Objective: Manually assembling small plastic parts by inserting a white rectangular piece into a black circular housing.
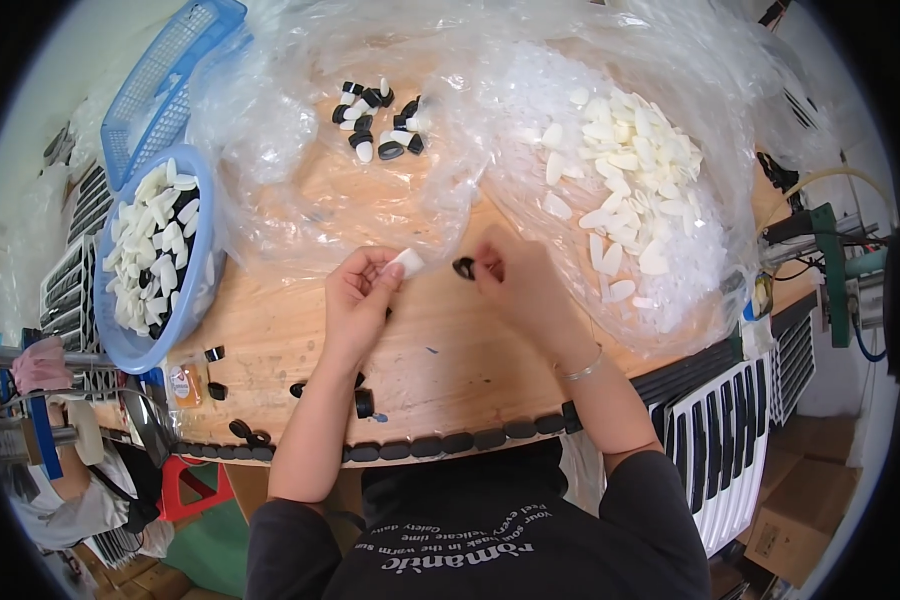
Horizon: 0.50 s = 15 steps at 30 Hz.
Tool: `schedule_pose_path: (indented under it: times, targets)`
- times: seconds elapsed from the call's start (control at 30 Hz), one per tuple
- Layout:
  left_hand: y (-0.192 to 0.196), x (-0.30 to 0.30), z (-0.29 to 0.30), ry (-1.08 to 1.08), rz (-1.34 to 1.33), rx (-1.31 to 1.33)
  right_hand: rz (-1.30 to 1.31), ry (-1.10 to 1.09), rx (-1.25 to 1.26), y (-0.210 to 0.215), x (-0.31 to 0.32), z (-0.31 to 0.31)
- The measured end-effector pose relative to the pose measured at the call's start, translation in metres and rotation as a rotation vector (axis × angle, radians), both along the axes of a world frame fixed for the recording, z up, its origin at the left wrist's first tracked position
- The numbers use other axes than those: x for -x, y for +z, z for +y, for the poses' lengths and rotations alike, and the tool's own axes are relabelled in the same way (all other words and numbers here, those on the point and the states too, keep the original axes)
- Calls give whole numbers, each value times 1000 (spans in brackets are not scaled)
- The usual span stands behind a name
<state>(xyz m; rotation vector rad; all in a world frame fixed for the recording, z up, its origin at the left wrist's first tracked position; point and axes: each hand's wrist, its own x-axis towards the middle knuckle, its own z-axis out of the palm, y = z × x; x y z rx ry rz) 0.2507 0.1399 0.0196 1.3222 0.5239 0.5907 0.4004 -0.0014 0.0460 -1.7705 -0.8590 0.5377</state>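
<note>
White and black: pinching a white piece (409,263) in the left grip (358,295) and a small black piece (463,268) in the blurred right grip (515,283), over the desk (470,350). Could drop either through too light a fingertip hold.

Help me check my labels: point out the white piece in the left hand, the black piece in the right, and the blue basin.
The white piece (409,263), head view: middle of its visible face.
The black piece (462,267), head view: its exposed end.
The blue basin (130,350), head view: its lower wall.
</note>
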Motion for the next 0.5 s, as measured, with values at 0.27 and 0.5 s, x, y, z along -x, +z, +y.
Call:
schedule_pose_path:
  times: [0.27, 0.5]
  targets:
    - [-5, -6, -18, -35, -96, 104, 259, 100, -185, -5, 13, 8]
    - [-5, -16, -30, -94, 84, -570, 404, 29, -276, -6, -14, 1]
